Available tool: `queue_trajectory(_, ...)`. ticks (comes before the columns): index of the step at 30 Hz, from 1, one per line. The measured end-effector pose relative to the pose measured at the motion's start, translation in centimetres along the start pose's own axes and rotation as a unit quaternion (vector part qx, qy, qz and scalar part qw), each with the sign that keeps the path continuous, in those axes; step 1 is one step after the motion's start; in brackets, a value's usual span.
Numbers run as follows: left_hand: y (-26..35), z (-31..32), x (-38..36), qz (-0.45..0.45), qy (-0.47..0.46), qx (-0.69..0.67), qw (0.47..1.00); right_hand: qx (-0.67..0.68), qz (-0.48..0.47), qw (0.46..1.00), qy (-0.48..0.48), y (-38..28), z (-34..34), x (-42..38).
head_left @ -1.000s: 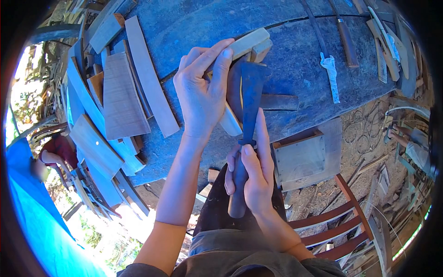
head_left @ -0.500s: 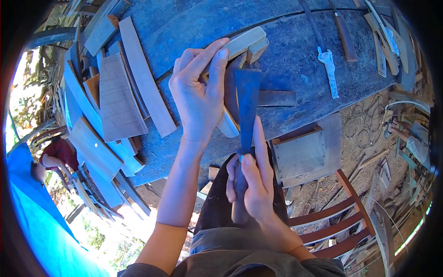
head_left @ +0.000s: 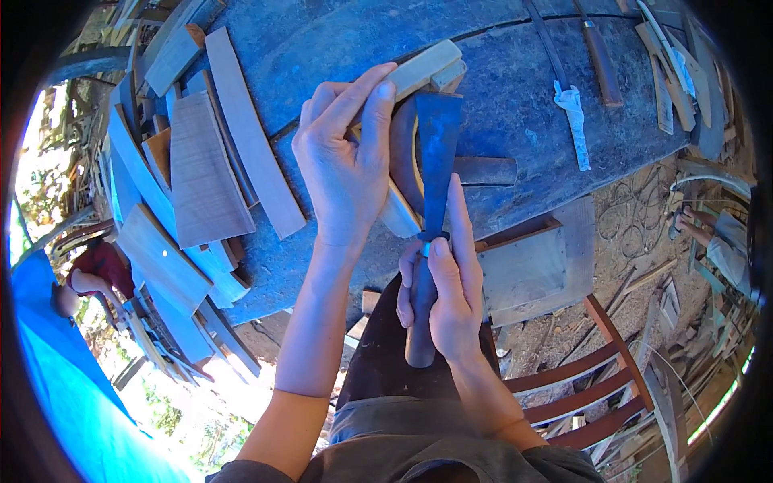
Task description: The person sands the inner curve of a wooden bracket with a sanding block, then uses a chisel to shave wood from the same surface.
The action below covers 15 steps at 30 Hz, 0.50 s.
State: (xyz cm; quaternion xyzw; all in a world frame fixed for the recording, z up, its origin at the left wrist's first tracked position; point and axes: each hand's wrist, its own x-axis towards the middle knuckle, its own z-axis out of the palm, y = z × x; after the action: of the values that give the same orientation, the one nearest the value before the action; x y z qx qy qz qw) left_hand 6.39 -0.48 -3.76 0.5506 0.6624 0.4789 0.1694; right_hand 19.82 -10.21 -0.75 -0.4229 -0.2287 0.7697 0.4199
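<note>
My left hand is closed on a pale wooden bar, thumb and forefinger pinching it near its upper end. A small wooden block sits against the side of that end. Below the hand another pale length of wood shows, with a dark curved piece beside it. In my right hand is a chisel with a broad dark blade that widens toward its edge. Its round handle lies along the palm, forefinger stretched beside the blade. The blade's edge is just below the small block.
Wooden boards lie stacked on the left of the blue-lit worktable. A dark flat bar lies right of the chisel. Farther right are a wooden-handled tool and a wrapped-handle blade. A slatted wooden chair stands lower right; people are at both sides.
My right hand and the chisel have moved up, away from my body, bringing the blade's edge closer to the small block. The left hand keeps its grip, the bar's end shifting slightly.
</note>
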Motion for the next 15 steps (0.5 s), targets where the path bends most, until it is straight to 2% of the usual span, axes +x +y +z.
queue_trajectory(6, -0.4, 0.0, 0.0, 0.019, -0.022, -0.012, 1.0, -0.018, 0.035, 0.999, -0.012, -0.2, -0.5, -1.1)
queue_trajectory(7, -0.4, -0.1, 0.2, 0.018, -0.018, -0.012, 1.0, -0.004, 0.017, 1.0, -0.005, 0.1, -0.5, -0.6)
queue_trajectory(9, -0.2, -0.7, 1.2, 0.03, -0.102, 0.007, 0.994, 0.025, 0.004, 1.0, 0.014, 0.2, -0.1, -0.4)
queue_trajectory(10, -0.5, -1.1, 2.0, 0.026, -0.096, 0.009, 0.995, 0.022, 0.008, 1.0, 0.009, 0.2, -0.5, -0.8)
queue_trajectory(12, -1.6, -1.5, 4.1, 0.123, -0.229, -0.037, 0.965, -0.014, 0.042, 0.999, -0.025, 0.0, -2.1, -1.6)
queue_trajectory(13, -2.3, -1.2, 4.7, 0.118, -0.22, -0.037, 0.968, -0.028, 0.033, 0.999, -0.03, 0.3, -2.6, -2.1)
queue_trajectory(15, -3.1, -1.4, 5.5, 0.168, -0.173, -0.06, 0.969, -0.061, 0.044, 0.996, -0.051, 0.9, -3.6, -3.1)
